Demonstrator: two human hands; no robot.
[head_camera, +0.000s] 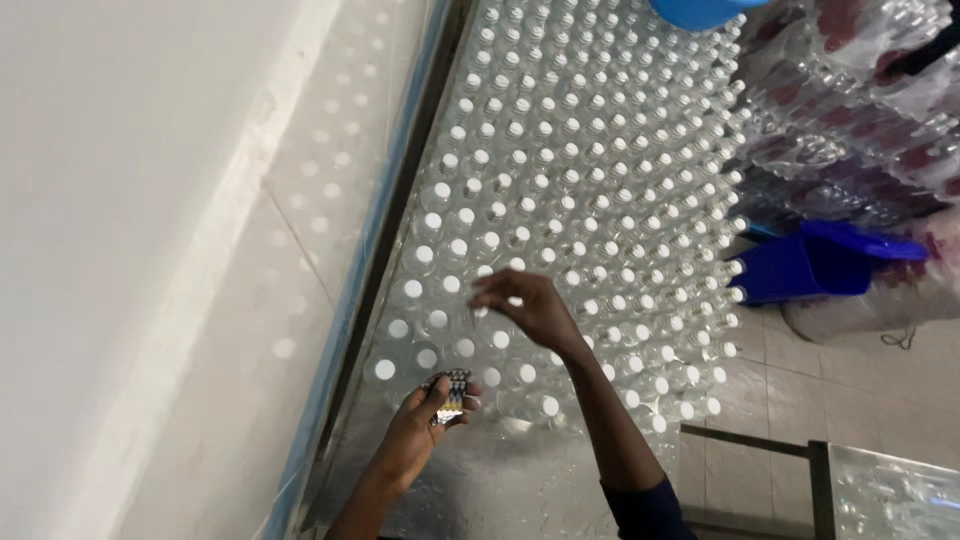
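Clutching small pack (450, 392), left hand (420, 425)

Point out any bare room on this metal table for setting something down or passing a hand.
The only bare patch on the metal table is its near end, between the left hand holding a small patterned object, the right forearm and the front bottle row. Beyond it, capped clear bottles stand packed up to the wall-side rail. The right hand hovers over their caps.

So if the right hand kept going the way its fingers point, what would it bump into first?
Most likely the white-capped clear bottles just beyond the right hand; its fingers hover over that packed block, though depth is unclear.
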